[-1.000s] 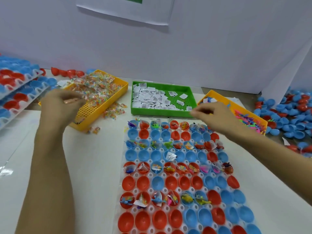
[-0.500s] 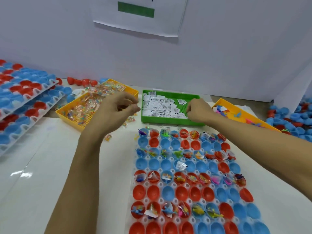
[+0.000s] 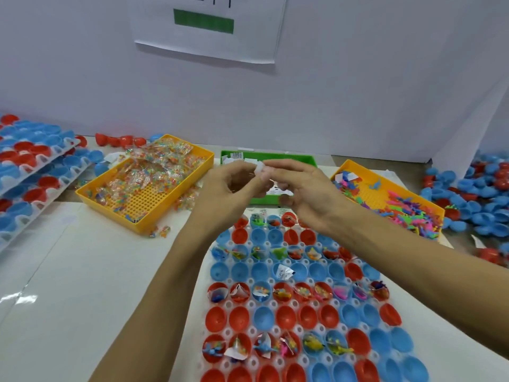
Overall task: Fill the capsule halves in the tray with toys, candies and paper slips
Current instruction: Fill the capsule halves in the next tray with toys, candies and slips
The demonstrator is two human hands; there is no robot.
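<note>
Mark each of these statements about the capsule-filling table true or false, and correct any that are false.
1. Both hands meet above the green tray. True.
2. The candies sit in the green tray. False: they are in the yellow tray on the left.
3. Every capsule half in the white tray holds something. False: whole rows look empty, such as the red half.
4. The right hand pinches small white paper slips in its fingers. True.
5. The left hand rests flat on the table. False: it is raised, fingers curled, touching the right hand.
</note>
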